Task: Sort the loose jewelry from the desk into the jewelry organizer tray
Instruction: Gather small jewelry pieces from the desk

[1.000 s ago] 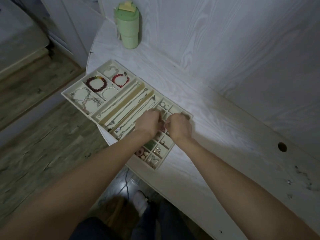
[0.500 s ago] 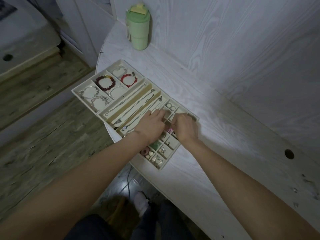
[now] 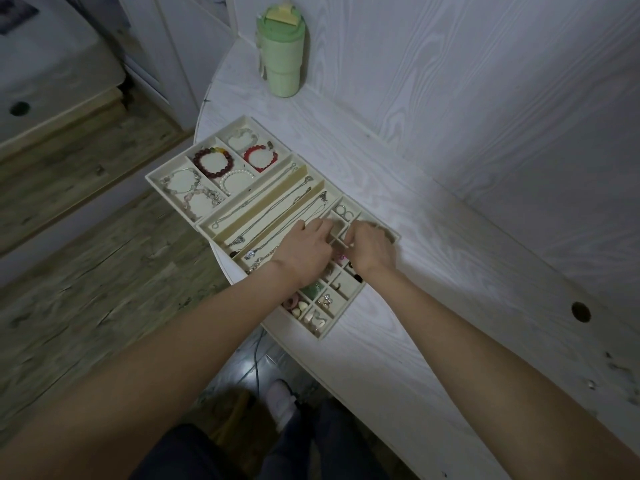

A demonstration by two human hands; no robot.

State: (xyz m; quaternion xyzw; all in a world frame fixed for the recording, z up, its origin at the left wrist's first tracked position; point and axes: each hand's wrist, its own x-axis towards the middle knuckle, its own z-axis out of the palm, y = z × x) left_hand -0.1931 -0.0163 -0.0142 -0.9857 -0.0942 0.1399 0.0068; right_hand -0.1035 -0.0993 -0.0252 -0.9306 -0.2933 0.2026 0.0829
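Working both hands, left hand (image 3: 304, 251) and right hand (image 3: 372, 247), over the small ring cells of the cream compartmented jewelry organizer tray (image 3: 166, 174) on the white woodgrain desk (image 3: 433, 278), fingers curled, contents hidden; best release low, inside one cell.

Green tumbler (image 3: 281, 53), seemingly lidded.

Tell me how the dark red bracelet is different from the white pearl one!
The dark red bracelet has big, dark beads, with a few green and yellow ones; the pearl bracelet has tiny white beads all alike. The dark red bracelet shows as a full ring, while only an arc of the pearl bracelet can be seen. They sit in neighbouring compartments of the organizer tray. Both are beaded and lie flat.
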